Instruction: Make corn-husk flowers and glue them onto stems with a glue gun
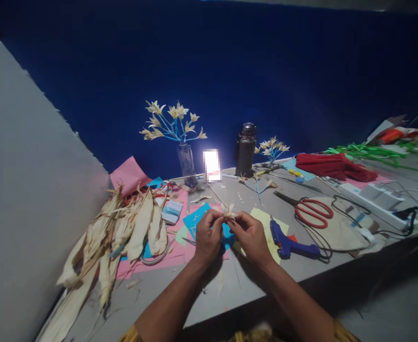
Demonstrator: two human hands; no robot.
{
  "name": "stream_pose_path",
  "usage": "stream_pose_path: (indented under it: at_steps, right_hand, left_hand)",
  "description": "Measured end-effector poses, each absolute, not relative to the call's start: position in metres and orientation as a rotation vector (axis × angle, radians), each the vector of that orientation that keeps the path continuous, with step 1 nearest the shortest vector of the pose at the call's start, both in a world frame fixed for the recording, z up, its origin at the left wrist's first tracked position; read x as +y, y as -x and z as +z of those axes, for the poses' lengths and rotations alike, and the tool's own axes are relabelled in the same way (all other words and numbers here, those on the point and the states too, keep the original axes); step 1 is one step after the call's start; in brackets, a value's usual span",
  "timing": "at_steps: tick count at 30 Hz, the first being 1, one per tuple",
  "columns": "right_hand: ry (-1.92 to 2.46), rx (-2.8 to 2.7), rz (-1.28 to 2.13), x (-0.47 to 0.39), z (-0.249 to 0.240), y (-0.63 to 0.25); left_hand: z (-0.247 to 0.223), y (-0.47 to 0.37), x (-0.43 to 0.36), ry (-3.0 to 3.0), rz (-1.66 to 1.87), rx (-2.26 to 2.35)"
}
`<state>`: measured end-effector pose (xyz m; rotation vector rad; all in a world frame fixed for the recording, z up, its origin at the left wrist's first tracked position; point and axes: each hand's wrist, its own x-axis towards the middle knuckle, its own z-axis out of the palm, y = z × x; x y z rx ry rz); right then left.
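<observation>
Both hands meet above the middle of the table around a small pale husk flower (pixel 229 212). My left hand (pixel 209 233) pinches it from the left with closed fingers. From the right, my right hand (pixel 252 236) grips the same flower between thumb and fingers. Beneath the hands lie blue paper (pixel 195 220) and yellow paper (pixel 277 227). A blue glue gun (pixel 290 243) rests just right of my right hand, and red-handled scissors (pixel 311 212) lie beyond it. The fingertips partly hide the flower's base.
Dried husks (pixel 137 228) spread over the left side. A glass vase (pixel 186 164) with husk flowers, a dark flask (pixel 246 149) and a bright lamp (pixel 213 165) stand along the back. At right are a white power strip (pixel 376 204), cables and red cloth (pixel 333 166).
</observation>
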<state>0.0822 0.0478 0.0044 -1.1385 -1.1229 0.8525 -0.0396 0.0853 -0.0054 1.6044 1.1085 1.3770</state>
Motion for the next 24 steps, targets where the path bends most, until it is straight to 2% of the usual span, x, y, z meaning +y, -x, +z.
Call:
stream_pose_path:
  at_steps: [7, 16, 24]
  right_hand:
    - [1.304, -1.307, 0.726, 0.021, 0.008, -0.093]
    - [1.326, -1.426, 0.621, 0.013, 0.007, -0.106]
    - [1.296, -1.566, 0.592, -0.002, 0.003, -0.103]
  left_hand:
    - [0.002, 0.047, 0.098, -1.243, 1.233, 0.853]
    - [0.000, 0.046, 0.092, -1.281, 1.127, 0.757]
    - [-0.002, 0.048, 0.084, -1.744, 1.463, 1.065]
